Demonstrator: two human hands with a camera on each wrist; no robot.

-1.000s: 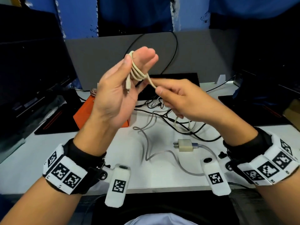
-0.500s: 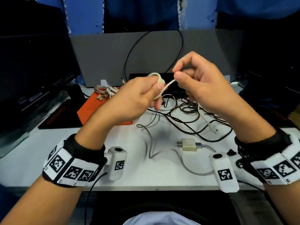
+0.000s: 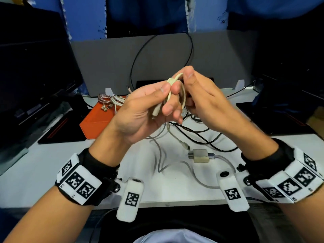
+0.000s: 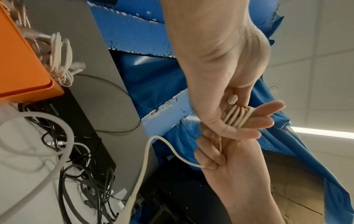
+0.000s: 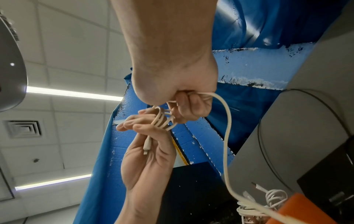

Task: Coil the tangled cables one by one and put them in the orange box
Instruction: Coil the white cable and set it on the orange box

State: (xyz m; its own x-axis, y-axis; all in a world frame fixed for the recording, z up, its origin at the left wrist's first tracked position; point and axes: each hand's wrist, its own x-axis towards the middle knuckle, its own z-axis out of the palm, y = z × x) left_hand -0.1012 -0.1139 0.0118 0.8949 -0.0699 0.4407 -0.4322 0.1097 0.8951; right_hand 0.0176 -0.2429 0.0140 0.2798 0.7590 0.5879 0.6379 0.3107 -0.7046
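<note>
A beige cable (image 3: pixel 169 95) is wound in several loops (image 4: pixel 236 117) round the fingers of my left hand (image 3: pixel 164 99), whose thumb pins it; one plug hangs below the thumb. My right hand (image 3: pixel 192 95) pinches the same cable just behind those fingers, above the table. The free tail (image 5: pixel 228 136) drops to a plug (image 3: pixel 185 146) near the table. The orange box (image 3: pixel 98 118) lies to the left with coiled cables (image 3: pixel 112 100) in it.
A tangle of black cables (image 3: pixel 201 135) lies on the white table (image 3: pixel 35 169) under my hands. A white charger block (image 3: pixel 200 156) with a grey lead sits nearer to me. Dark monitors stand left and right, a grey panel (image 3: pixel 105 64) behind.
My right hand has carried the cable up and round the left fingers, adding a loop, and now sits close against them. The free tail has grown shorter. Both hands have dropped slightly.
</note>
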